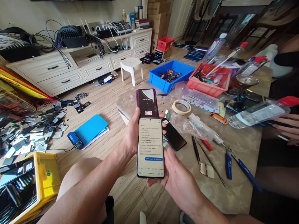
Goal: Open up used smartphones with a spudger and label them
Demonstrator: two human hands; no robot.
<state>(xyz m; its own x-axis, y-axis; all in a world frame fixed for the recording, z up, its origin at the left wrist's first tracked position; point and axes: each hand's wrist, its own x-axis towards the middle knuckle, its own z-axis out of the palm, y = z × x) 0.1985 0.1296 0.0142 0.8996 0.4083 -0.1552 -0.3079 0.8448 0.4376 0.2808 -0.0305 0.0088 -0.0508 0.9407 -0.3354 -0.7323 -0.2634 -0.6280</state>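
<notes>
In my right hand (176,171) lies a smartphone (150,146) with its lit screen up, showing lines of text and a blue message bubble. My fingers curl under its lower end. Behind its top edge my left hand (132,129) grips a dark purple OPPO phone (147,101), back side up, with a small red-and-white sticker and specks on the glossy surface. The lit phone overlaps the lower part of the purple one. Just right of both, a black phone panel (175,135) rests on the table, partly behind my hands.
On the table (224,199) are tweezers (195,149), blue-handled pliers (229,165), a tape roll (181,107), a blue bin (171,76), and a red basket (207,82). A co-worker's hand (288,127) is at right. Phone parts (46,124) and a yellow crate (48,174) sit at left.
</notes>
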